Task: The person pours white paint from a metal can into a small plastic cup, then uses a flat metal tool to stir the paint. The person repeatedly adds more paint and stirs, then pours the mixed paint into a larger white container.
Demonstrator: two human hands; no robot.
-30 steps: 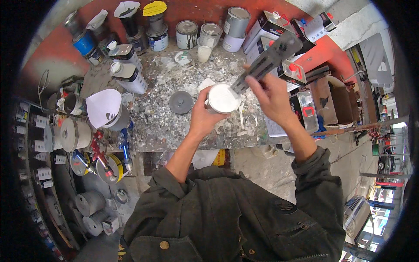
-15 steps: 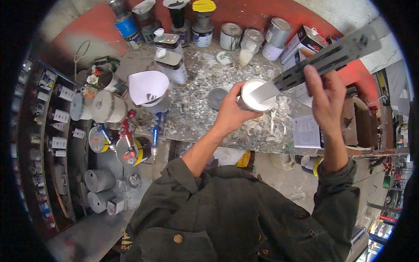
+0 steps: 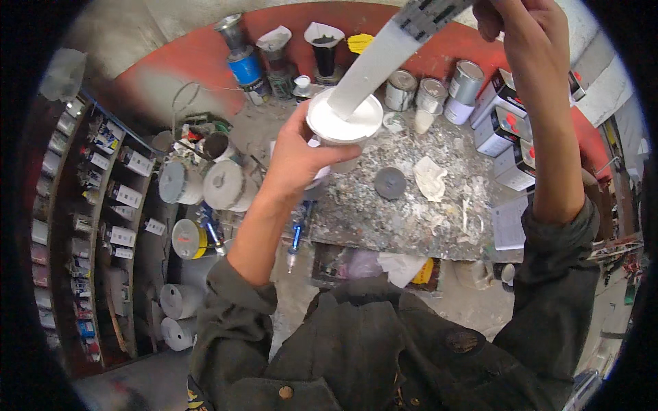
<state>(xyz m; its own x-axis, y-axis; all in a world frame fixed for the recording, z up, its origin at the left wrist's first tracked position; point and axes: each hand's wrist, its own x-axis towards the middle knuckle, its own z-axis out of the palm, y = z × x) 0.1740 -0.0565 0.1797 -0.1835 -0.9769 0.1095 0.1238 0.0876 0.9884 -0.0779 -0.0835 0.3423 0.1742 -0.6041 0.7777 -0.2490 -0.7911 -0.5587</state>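
My left hand (image 3: 291, 154) is closed around a cup (image 3: 336, 141) of white paint (image 3: 360, 126), raised above the worktable. A long, flat slotted mixing stick (image 3: 384, 58) slants down into the cup. Its lower part is coated white, and its tip is at or under the paint surface. At the upper edge of the view, my right hand (image 3: 528, 34) has its fingers curled at the stick's upper end, partly cut off by the frame. A round grey lid (image 3: 390, 183) and a crumpled whitish piece (image 3: 430, 179) lie on the table below.
Cans (image 3: 401, 90) and several rectangular tins (image 3: 504, 130) line the back and right of the paint-stained table (image 3: 356, 212). Left of my arm stand lidded tubs (image 3: 229, 185) and a blue spray gun (image 3: 295, 236). Shelves of containers (image 3: 123, 195) fill the left side.
The cup has gone up and leftward in my left hand. My right hand has risen with the stick, baring more of its white-coated length. The view has shifted too.
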